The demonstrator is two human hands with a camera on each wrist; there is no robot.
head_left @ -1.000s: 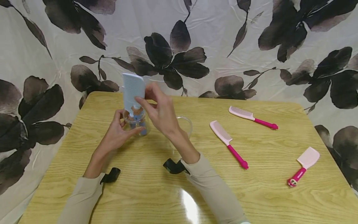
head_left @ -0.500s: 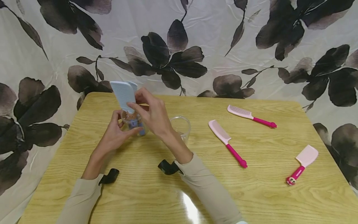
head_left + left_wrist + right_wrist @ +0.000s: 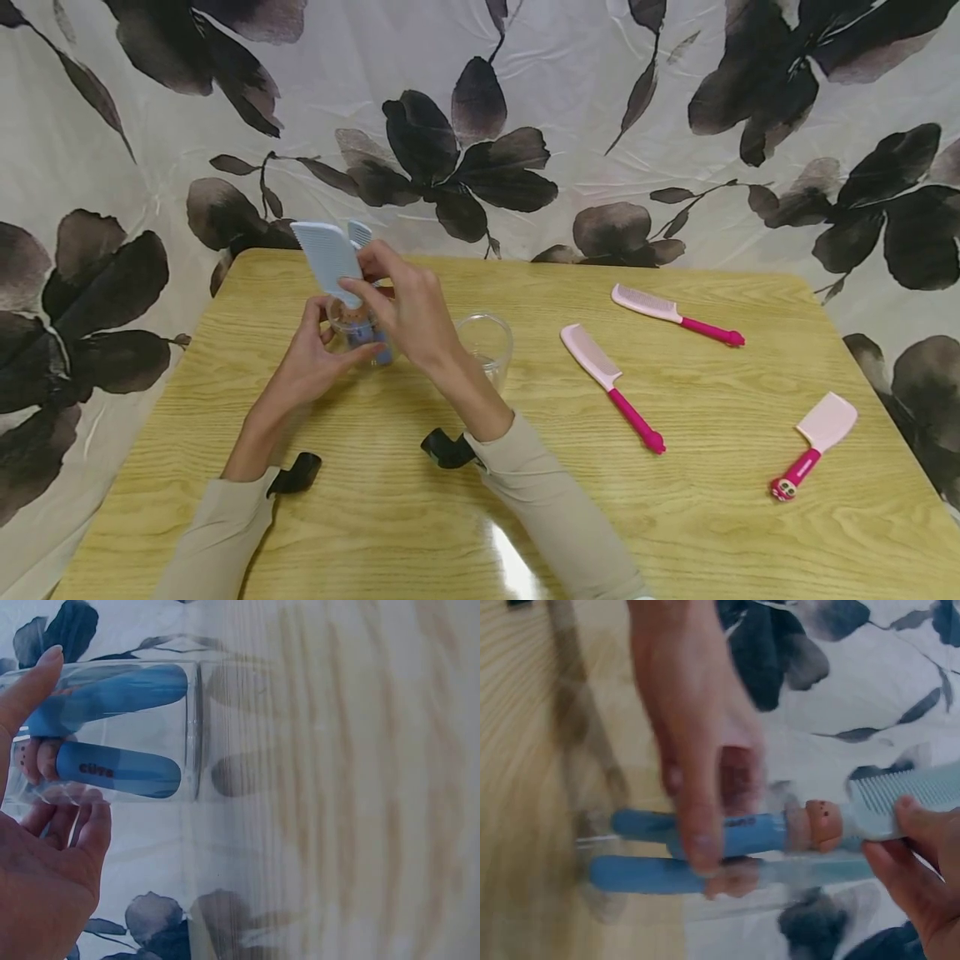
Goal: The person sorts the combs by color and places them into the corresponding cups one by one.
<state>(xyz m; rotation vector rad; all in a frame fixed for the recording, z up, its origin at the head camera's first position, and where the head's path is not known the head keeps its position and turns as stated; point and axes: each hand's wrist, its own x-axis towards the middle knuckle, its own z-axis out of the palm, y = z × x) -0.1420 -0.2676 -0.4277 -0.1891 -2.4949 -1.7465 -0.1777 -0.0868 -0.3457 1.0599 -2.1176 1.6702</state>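
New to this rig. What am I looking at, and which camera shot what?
No robot here: a person works bare-handed. The wide picture comes from a head-worn camera, the others from the left-wrist camera and right-wrist camera. The left hand grips a clear cup holding blue combs handles down; the right hand pinches one by its head. On the wooden table stands another clear cup; to its right lie pink combs and a pink paddle-headed piece.

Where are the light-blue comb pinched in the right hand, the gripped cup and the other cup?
Pinched comb [image 3: 327, 258]: head view, toothed part.
Gripped cup [image 3: 198, 727]: left wrist view, base edge.
Other cup [image 3: 502, 354]: head view, right wall.
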